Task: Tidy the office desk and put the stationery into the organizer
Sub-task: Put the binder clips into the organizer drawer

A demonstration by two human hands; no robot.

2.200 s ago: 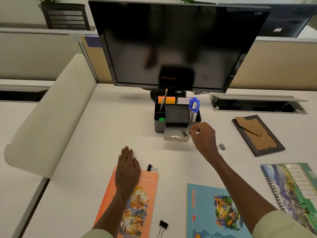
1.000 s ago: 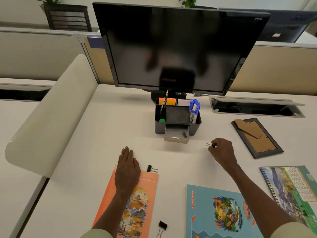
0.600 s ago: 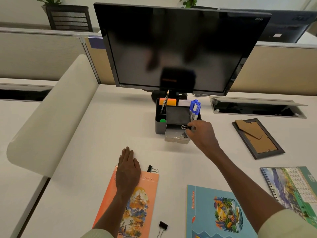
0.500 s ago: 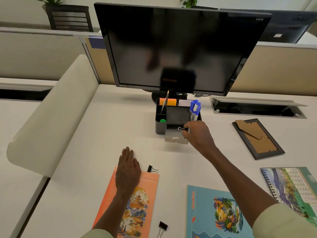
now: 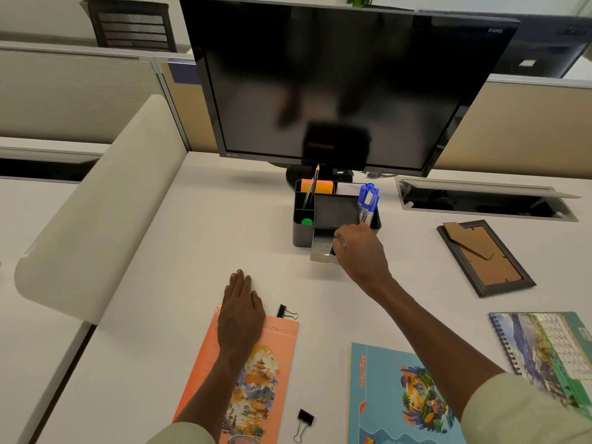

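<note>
Now boxy dark organizer [image 5: 302,230], wiry binder clip [image 5: 326,247], flat left hand [image 5: 241,310]

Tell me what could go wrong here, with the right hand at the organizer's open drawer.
1. The right hand pinches a small black binder clip over the shallow silver drawer of the dark grey desk organizer; dropped near the front lip, it may bounce out.
2. The blue marker pens stand just behind the knuckles; lifting carelessly could tip them.
3. The left hand rests flat on the orange notebook; the loose binder clip beside it could be knocked.
</note>
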